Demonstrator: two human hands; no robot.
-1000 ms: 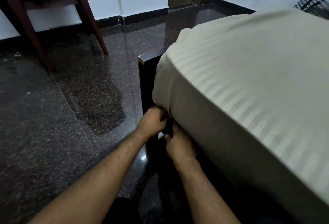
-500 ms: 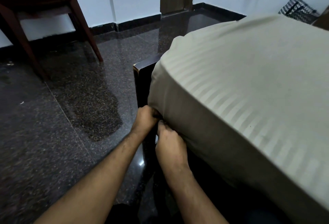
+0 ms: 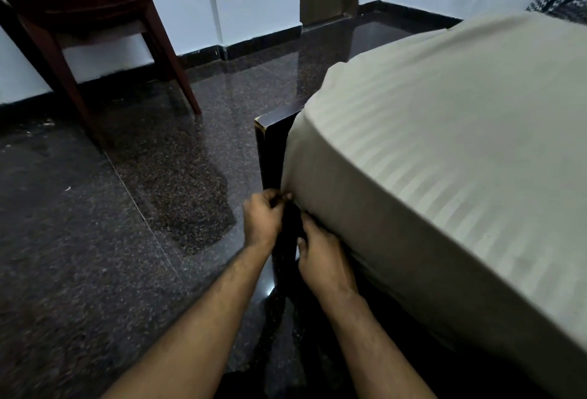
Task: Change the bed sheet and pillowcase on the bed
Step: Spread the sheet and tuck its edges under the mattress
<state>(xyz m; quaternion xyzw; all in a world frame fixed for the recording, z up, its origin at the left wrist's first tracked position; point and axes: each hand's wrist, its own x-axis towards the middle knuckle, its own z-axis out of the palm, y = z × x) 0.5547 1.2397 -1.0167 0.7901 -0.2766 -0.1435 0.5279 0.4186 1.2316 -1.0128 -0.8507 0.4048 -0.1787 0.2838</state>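
A cream striped bed sheet (image 3: 444,151) covers the mattress and wraps its near corner. A dark wooden bed frame (image 3: 273,144) stands at that corner. My left hand (image 3: 262,221) is at the frame's outer side, its fingers curled and pinching the sheet's lower corner edge. My right hand (image 3: 320,259) is just right of the frame, fingers pushed in under the mattress side where the sheet ends. Its fingertips are hidden in the dark gap. No pillow is in view.
Dark polished granite floor (image 3: 127,240) spreads to the left. A dark wooden table with a drawer (image 3: 85,8) stands at the back left by the white wall. A black-and-white woven basket (image 3: 559,1) sits at the far right behind the bed.
Both hands stay at the sheet's corner. The right hand has slid a little lower along the mattress side, apart from the left hand. The camera tilted slightly.
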